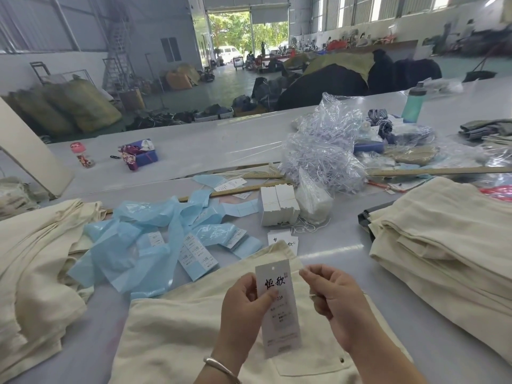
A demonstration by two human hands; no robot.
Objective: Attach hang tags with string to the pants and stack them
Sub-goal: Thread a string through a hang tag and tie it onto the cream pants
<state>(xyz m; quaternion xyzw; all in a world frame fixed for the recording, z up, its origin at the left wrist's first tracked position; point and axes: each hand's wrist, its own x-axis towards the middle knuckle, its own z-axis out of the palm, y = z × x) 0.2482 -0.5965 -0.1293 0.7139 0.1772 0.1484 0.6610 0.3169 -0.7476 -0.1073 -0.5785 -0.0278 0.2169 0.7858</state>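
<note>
A cream pair of pants (pixel 177 325) lies flat in front of me on the grey table. My left hand (pixel 243 300) pinches a white hang tag (pixel 278 306) with black characters and holds it upright over the pants. My right hand (pixel 332 297) sits just right of the tag, its thumb and forefinger pinched together at the tip; a thin string there is hard to make out. Another printed tag (pixel 282 241) lies past the waistband. A pile of cream pants (pixel 448 245) rises on the right, and a looser heap (pixel 30 261) lies on the left.
Blue plastic strips and small labels (pixel 155 239) litter the table left of centre. Bundled white tag blocks (pixel 277 206) and loose string (pixel 307 227) sit ahead. Clear plastic bags (pixel 324 151), wooden rulers (pixel 432 171) and a teal bottle (pixel 413 103) lie further back.
</note>
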